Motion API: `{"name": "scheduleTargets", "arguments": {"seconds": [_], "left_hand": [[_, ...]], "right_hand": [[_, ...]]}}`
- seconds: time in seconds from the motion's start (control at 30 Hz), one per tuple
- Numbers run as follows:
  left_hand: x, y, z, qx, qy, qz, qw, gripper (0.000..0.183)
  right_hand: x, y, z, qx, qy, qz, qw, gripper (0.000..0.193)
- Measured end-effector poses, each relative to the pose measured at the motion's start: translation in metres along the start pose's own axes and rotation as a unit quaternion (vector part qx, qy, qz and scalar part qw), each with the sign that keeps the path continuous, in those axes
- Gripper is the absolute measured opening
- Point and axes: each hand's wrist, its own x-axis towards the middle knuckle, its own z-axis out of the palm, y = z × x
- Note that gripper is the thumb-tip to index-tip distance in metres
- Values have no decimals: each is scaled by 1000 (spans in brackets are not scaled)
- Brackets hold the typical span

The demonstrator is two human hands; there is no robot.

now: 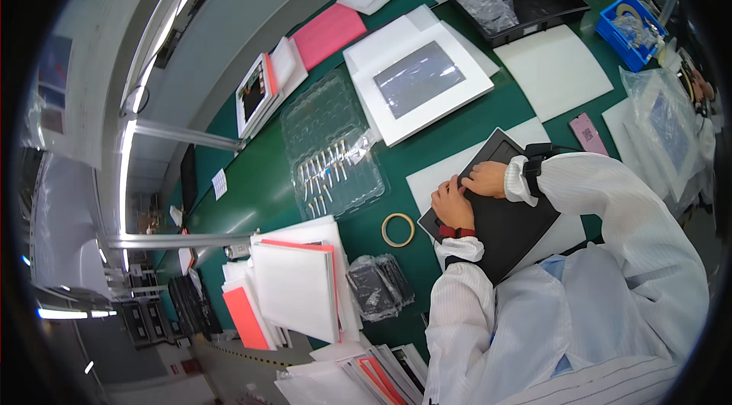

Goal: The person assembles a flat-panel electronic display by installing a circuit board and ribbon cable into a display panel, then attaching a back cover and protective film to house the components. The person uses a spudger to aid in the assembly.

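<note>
A black flat panel (499, 233) with a raised frame edge lies tilted on white foam sheets in front of me. My left hand (454, 209) rests on the panel's left part, fingers bent and drawn together. Close beside it, my right hand (486, 179) reaches in from the right, its fingers curled down in a pinch near the left fingertips. Whatever is between the fingers of either hand is too small or hidden to make out. White foam sheeting (427, 180) shows under the panel. A roll of tan tape (398, 230) lies to the left of my left hand.
Further off are a white-framed screen (427, 81), a clear plastic tray (328, 138) with several small cables, a black bin (526, 1), a blue box (629, 32) and a pink phone-like item (588, 134). Foam-wrapped stacks (293, 283) and a bagged black bundle (379, 287) stand left.
</note>
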Motion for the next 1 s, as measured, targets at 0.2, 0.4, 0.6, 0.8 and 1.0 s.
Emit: {"name": "scheduleTargets", "arguments": {"seconds": [0.2,0.4,0.6,0.8,1.0], "left_hand": [[-3,-3,5,-14,28,4,999,29],[-3,-5,2,-18,45,-1,999,28],[1,-5,3,-30,47,0,998,27],[-3,1,0,-35,35,2,999,26],[-6,-3,-1,-20,17,-4,1000,25]], "right_hand": [[12,14,12,27,-27,-20,999,38],[8,9,7,48,-1,-10,999,32],[-2,11,12,-86,41,-43,994,16],[10,18,5,-48,-70,-16,996,17],[19,17,0,-24,-86,-27,996,18]]}}
